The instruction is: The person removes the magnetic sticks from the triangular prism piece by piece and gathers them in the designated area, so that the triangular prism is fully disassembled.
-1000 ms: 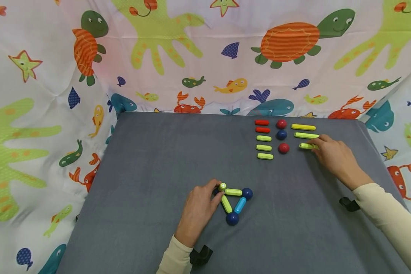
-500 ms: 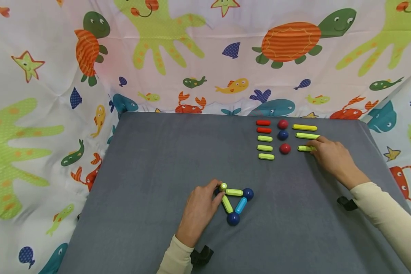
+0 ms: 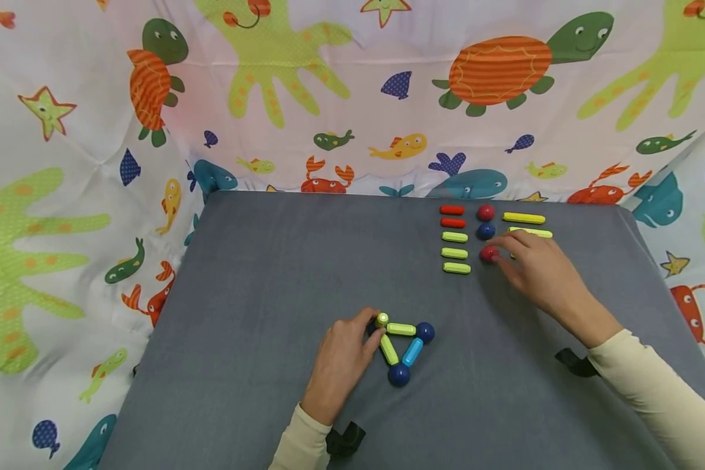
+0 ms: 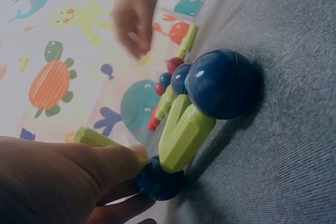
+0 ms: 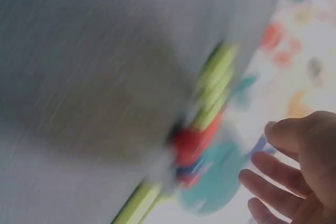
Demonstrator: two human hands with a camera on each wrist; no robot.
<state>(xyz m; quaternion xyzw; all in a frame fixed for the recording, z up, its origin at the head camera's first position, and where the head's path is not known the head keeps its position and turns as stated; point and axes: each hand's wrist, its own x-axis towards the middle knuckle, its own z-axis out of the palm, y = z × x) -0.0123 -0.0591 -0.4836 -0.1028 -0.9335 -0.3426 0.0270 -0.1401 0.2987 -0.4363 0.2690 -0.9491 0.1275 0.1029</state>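
Observation:
My left hand [image 3: 339,362] pinches the dark blue ball [image 4: 160,179] at one corner of a small triangle. Short green rods [image 3: 401,329] and a light blue rod [image 3: 412,352] join that ball to two more dark blue balls [image 3: 399,375]. Another green rod [image 3: 382,320] stands up from the held corner. Over the table's far right, my right hand [image 3: 543,277] has its fingertips close to a red ball [image 3: 488,254]. Nothing is held in its loosely bent fingers in the right wrist view. That hand hides most of the lowest long green rod.
Left of the ball column lie short red rods [image 3: 452,223] and several short green rods [image 3: 455,253]. Another red ball [image 3: 485,213] and a blue ball [image 3: 485,230] sit above. Long yellow [image 3: 523,217] and green rods [image 3: 530,232] lie right. A printed curtain [image 3: 358,98] borders the grey table [image 3: 270,261].
My right hand has let go of the lowest long green rod and moved left to the lower red ball. The left hand stays on the triangle's corner.

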